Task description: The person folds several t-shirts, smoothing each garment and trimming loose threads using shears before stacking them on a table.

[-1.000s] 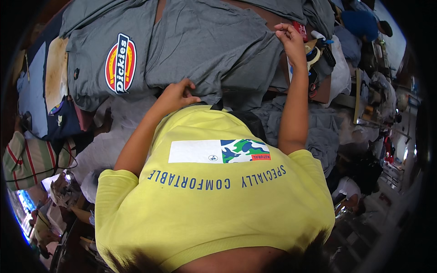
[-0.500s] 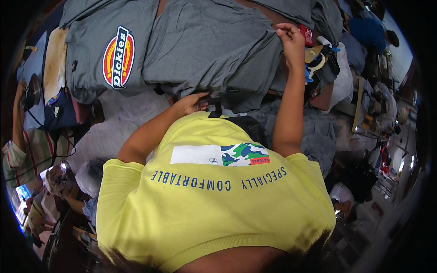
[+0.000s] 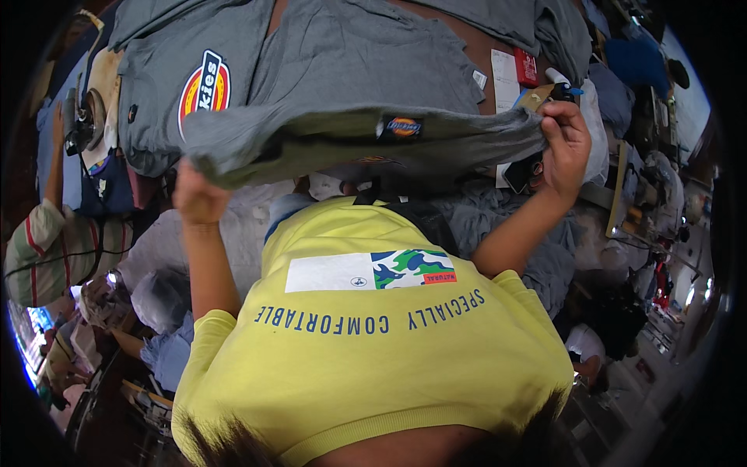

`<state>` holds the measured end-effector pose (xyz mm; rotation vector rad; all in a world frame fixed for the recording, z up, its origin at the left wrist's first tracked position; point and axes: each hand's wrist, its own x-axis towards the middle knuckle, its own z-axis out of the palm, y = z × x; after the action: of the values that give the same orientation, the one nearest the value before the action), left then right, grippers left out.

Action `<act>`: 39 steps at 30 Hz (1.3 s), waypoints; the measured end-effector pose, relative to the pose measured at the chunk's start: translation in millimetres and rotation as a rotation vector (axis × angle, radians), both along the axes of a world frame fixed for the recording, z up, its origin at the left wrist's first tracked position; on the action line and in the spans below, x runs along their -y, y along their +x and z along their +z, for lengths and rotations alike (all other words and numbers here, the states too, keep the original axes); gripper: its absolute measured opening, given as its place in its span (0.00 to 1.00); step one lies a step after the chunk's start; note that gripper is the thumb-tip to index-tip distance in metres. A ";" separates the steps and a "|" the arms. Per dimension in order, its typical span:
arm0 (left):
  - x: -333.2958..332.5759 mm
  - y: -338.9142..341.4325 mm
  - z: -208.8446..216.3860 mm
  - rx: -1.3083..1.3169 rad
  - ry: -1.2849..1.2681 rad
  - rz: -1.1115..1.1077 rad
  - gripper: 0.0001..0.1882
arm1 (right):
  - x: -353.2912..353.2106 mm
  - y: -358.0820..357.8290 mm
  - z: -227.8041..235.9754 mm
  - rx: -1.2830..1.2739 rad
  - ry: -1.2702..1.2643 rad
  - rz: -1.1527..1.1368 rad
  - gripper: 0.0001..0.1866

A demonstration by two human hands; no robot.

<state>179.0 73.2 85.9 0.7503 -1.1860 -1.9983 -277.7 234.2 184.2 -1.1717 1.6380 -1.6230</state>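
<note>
Between my two hands a grey T-shirt [image 3: 311, 144] has its near part lifted and spread sideways, its edge bunched toward me. A small dark label with a coloured emblem [image 3: 401, 128] shows on the raised cloth. My left hand [image 3: 201, 194], slightly blurred, is closed on the left end. At the right end my right hand [image 3: 566, 144] pinches the cloth between thumb and fingers. The rest of the shirt lies flat on the table beyond. To its left is another grey garment with a large red, yellow and white print [image 3: 206, 86], partly covered by the raised cloth.
Right of the shirt are a white paper [image 3: 504, 78], a red box [image 3: 526, 67] and a dark phone-like object [image 3: 517, 175]. Crumpled grey cloth [image 3: 545, 241] lies beside my right arm. At left, a person in a striped shirt [image 3: 66, 253] reaches toward a dark iron-like tool [image 3: 92, 121].
The near edge of the T-shirt has risen off the table and stretched out. My left hand went left, away from my body, and my right hand moved right and nearer me.
</note>
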 end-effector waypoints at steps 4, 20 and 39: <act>1.7 15.3 -4.1 0.270 -0.736 0.312 0.25 | -26.9 2.4 32.3 -0.106 0.000 0.127 0.09; 254.8 -163.4 -105.0 0.115 0.339 -0.115 0.09 | 193.3 -99.0 -179.6 -0.715 0.480 -0.224 0.07; 124.0 -170.9 -16.5 0.502 -0.442 -0.440 0.26 | 253.0 47.6 -73.4 -0.607 0.318 0.492 0.15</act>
<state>8.1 -50.8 69.4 0.8340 -2.1596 -1.8095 -230.1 -18.7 110.8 -1.8174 1.6756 -0.7036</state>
